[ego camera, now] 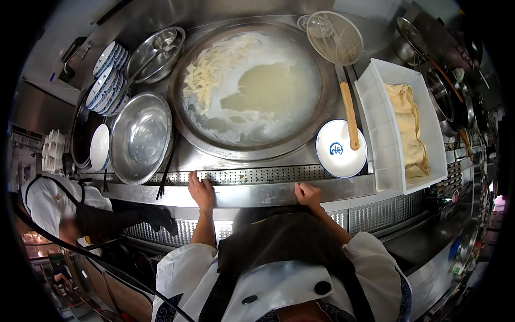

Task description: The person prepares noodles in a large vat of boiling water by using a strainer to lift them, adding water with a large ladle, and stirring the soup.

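My left hand point(201, 193) rests on the steel front edge point(253, 195) of the counter, thumb and fingers apart and holding nothing. To its right, my right hand point(308, 195) lies on the same edge, curled into a loose fist with nothing visible in it. Beyond both hands, a large round cooking vat point(251, 155) is set into the counter. Wide pale noodles point(201, 82) float at its left side in cloudy, foamy water point(273, 88). Near my right hand, a wire-mesh strainer point(336, 38) leans across the vat's rim, its wooden handle point(349, 116) over a white bowl point(336, 163).
Left of the vat stand an empty metal basin point(141, 139), dark chopsticks point(164, 181), stacked patterned bowls point(105, 90) and a steel bowl point(136, 68) with a ladle point(165, 39). A white plastic bin point(368, 116) at right holds beige cloth point(408, 124). Another person point(68, 201) bends at far left.
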